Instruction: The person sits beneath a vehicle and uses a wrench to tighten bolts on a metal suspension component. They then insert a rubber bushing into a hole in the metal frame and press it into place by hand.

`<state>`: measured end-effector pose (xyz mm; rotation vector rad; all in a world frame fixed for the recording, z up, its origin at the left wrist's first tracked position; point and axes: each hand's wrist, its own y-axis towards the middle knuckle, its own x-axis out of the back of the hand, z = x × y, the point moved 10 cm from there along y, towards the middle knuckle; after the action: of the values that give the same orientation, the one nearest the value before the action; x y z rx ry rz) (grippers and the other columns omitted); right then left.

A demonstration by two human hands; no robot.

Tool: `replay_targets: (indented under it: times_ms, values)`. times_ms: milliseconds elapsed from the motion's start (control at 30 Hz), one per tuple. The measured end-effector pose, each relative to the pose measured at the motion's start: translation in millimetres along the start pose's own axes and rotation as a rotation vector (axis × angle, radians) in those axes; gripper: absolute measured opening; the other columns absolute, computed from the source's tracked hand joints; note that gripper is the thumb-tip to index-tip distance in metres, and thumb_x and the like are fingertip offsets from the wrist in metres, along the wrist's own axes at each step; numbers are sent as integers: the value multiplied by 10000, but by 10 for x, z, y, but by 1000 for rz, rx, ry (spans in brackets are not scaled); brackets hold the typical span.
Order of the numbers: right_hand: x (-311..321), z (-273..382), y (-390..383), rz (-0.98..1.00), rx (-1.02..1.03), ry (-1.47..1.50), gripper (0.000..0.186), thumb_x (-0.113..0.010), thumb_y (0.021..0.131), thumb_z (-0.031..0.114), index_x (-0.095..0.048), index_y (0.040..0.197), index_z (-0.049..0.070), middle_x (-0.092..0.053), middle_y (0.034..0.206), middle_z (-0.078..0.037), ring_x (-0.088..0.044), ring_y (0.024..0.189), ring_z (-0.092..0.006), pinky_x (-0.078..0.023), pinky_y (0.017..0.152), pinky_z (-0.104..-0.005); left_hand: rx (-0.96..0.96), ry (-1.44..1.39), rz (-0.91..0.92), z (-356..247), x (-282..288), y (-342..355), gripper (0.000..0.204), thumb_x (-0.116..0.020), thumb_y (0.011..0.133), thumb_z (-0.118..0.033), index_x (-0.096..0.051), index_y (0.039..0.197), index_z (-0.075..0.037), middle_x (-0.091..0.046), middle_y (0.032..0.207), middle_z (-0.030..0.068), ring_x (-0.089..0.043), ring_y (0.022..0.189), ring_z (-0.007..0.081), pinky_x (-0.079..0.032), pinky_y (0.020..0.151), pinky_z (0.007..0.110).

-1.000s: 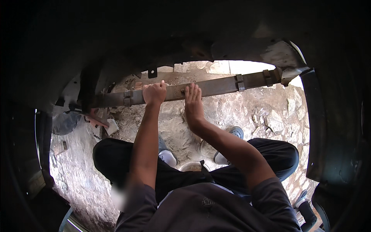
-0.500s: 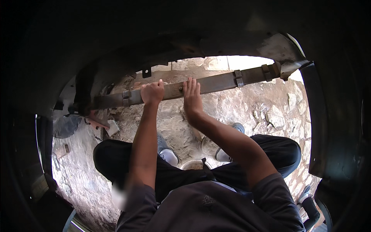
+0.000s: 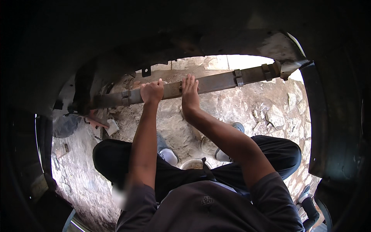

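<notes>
A long flat metal bar (image 3: 216, 82) with metal brackets (image 3: 238, 77) spans the opening of a dark metal shell (image 3: 247, 42), rising slightly toward the right. My left hand (image 3: 152, 92) has its fingers wrapped over the bar left of its middle, thumb raised at the top. Just to its right, my right hand (image 3: 190, 91) lies flat against the bar with fingers stretched out and pointing up, partly covering the bar's middle.
Dark panels (image 3: 317, 116) enclose both sides. Beneath are a rough stone floor (image 3: 232, 112), broken pieces (image 3: 274, 118), a red metal piece (image 3: 96, 121) at left and my bent legs (image 3: 270, 154). Another person's foot (image 3: 304, 193) shows at lower right.
My right hand has slid slightly left and up along the bar. The bar and shell appear a little higher in view than a second ago. My left hand keeps its grip.
</notes>
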<state>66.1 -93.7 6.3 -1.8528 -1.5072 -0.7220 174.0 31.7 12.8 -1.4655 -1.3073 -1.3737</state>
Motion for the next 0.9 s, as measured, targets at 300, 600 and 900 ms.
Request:
replay_targets:
  times_ms: [300,600,900]
  values:
    - [-1,19,-196,-34,14,-5,806,-492,1031,397,-173,1637,-28,-216,1691,-271,-258,1553,-426,-245,1239,-537,28,-23,70,25,7,-41,554,-433,1038,-461,-818,909,-84,-757,879,202,-732,911,369,-479,986,444]
    - [-10,-4,-223,-51,1,93,807,-487,1030,398,-175,1633,-38,-208,1691,-276,-256,1553,-426,-245,1241,-533,6,-21,-18,19,9,-2,531,-465,1027,-416,-813,812,-78,-757,814,177,-736,840,338,-479,948,431]
    - [44,-102,-63,-30,26,185,810,-492,1026,380,-164,1632,-47,-191,1696,-271,-221,1567,-414,-211,1255,-531,2,7,-22,-12,14,-6,526,-471,1021,-403,-811,798,-70,-751,804,191,-734,849,344,-481,955,432]
